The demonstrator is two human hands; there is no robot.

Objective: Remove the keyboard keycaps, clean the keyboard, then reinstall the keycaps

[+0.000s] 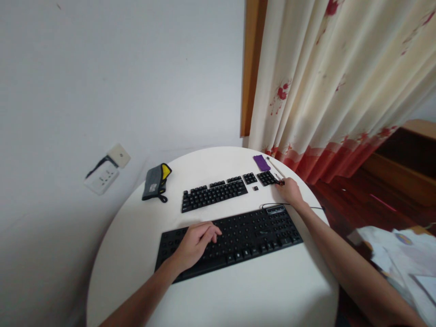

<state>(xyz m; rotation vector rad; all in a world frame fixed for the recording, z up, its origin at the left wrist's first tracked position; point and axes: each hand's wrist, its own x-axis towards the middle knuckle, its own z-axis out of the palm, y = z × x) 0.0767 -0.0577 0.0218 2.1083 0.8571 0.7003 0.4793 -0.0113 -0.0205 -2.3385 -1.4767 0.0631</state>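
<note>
Plastic keyboard (250,231), smooth tabletop (259,290), cloth curtain (316,91), glossy floor (347,204)

We've got a pale wall (153,81) at the back; white socket plate (101,179) on it, cream plate (119,156) just beside. Brown wooden trim (252,68) runs down next to a cream curtain (306,91), red flowers on it, red band near the hem. Right side, we see dark red-brown floor (361,200), a thin pink line (383,202) on it, wooden furniture (391,168) beyond, loose white papers (402,259) nearer us.

Black keyboard (238,236), black keycaps (214,195), white table (259,286), purple cloth (261,163), red-flowered cream curtain (306,91)
</note>
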